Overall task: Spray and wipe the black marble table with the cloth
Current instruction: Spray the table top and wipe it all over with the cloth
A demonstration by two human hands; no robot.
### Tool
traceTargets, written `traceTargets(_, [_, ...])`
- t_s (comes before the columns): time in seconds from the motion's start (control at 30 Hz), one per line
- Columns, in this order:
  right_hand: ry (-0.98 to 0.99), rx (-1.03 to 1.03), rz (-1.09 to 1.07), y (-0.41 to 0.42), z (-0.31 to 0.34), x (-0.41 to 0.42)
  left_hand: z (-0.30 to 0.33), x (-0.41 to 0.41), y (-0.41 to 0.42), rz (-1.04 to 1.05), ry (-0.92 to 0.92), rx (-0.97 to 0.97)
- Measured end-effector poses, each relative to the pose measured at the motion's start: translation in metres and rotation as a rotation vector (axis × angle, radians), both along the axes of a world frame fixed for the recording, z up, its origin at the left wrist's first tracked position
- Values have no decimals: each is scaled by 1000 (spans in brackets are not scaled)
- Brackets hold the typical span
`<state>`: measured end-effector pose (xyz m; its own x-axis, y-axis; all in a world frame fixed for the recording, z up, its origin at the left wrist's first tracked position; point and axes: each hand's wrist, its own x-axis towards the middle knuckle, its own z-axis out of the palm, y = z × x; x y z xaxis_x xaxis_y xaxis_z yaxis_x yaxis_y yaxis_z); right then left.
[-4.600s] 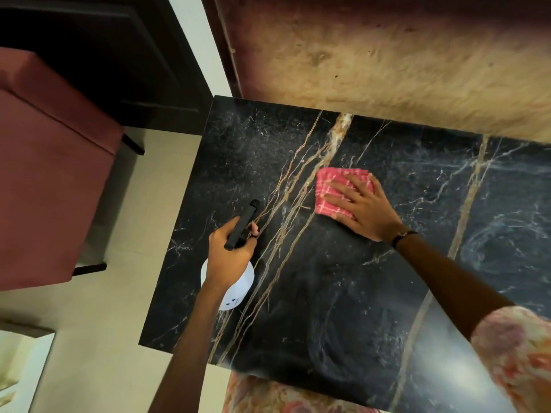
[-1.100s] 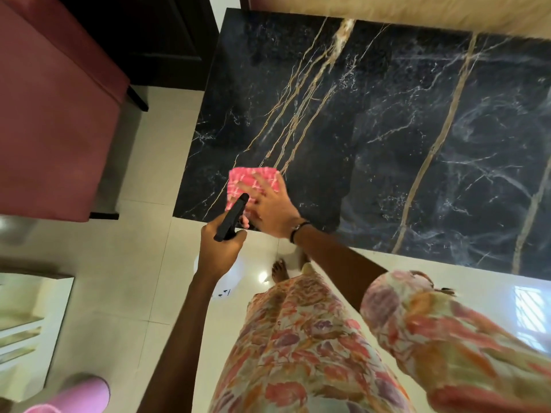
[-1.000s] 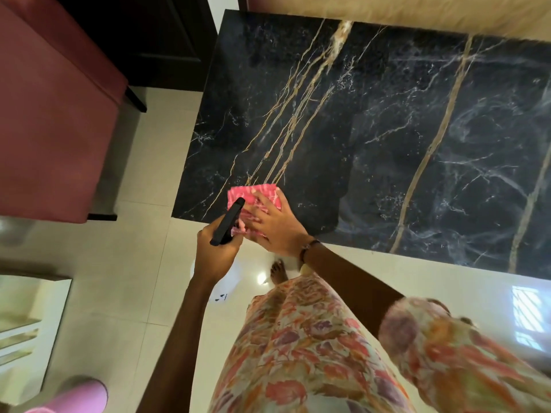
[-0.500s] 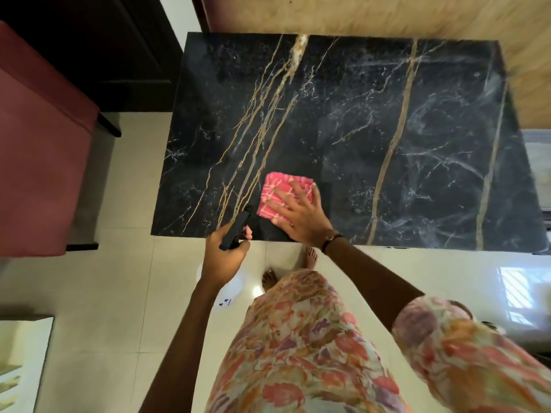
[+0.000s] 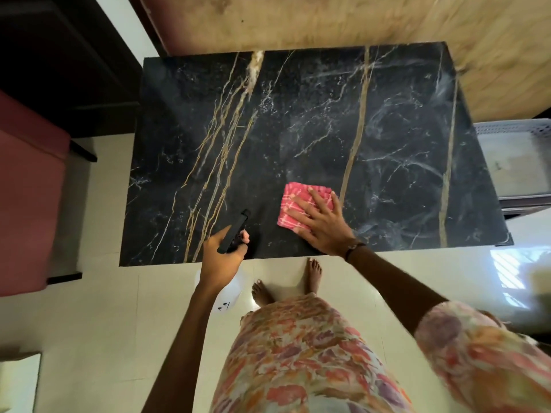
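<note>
Right hand (image 5: 323, 226) flat, open, pressing pink cloth (image 5: 301, 204) on black marble table (image 5: 298, 129) near edge; left hand (image 5: 222, 257) gripping spray bottle (image 5: 231, 287).

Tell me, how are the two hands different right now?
The left hand is curled around the spray bottle, held near the table's front edge. The right hand lies flat with fingers spread, pressing the pink cloth on the table. Both are bare.

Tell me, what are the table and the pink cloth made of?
The table looks like polished black marble: glossy, with gold and white veins. The pink cloth, pressed flat under the right hand, looks like soft woven fabric, perhaps cotton, with pale stripes.
</note>
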<state>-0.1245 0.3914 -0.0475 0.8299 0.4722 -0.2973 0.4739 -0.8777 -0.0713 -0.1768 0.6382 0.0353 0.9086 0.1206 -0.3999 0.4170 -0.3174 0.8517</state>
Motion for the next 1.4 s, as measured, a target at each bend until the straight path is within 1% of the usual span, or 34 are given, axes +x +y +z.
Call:
traceTargets(0.07, [-15,51,13,24,-5,-6,0,3,-9,-12,-1,20])
traceTargets(0.13, [-11,77,112,28,-10,-17,0,7,-19,-33,3,29])
traceTargets(0.23, [-24,81,269,-5,-12,-39,1,12,-33,-57,-11,35])
traceTargets(0.3, [-43,90,316,-44,-13,-48,2,14,-40,-48,-10,40])
traceTargets(0.37, [-47,85,298,-84,-13,-44,3,16,-48,-41,-7,41])
traceTargets(0.43, [-35,34,234,-110,-11,-27,3,17,-55,-40,-1,34])
traceTargets(0.53, [12,1,87,-97,-4,0,3,19,-63,-38,1,29])
traceTargets(0.6, [22,51,22,-69,-1,9,5,20,-70,-30,5,30])
traceTargets(0.67, [3,98,62,-46,-4,4,6,22,-77,-25,7,31])
traceTargets(0.73, [-7,105,185,-46,-10,-13,8,24,-82,-21,2,26])
traceTargets(0.8, [-19,113,306,-72,-14,-28,8,27,-85,-3,-3,20])
traceTargets(0.87, [-40,121,374,-108,-18,-35,8,29,-87,16,-2,24])
traceTargets(0.93, [-55,97,386,-144,-18,-29,8,33,-89,27,10,35])
traceTargets(1.03, [-54,31,295,-169,-15,-2,10,38,-94,35,14,39])
traceTargets(1.13, [-19,13,117,-150,-11,25,11,44,-99,49,9,44])
traceTargets(1.23, [-22,65,-9,-105,-8,36,11,50,-103,75,5,44])
traceTargets(1.3, [-21,107,19,-74,-9,30,10,53,-103,95,6,37])
traceTargets(1.4, [-13,136,215,-49,-14,9,10,57,-99,100,5,29])
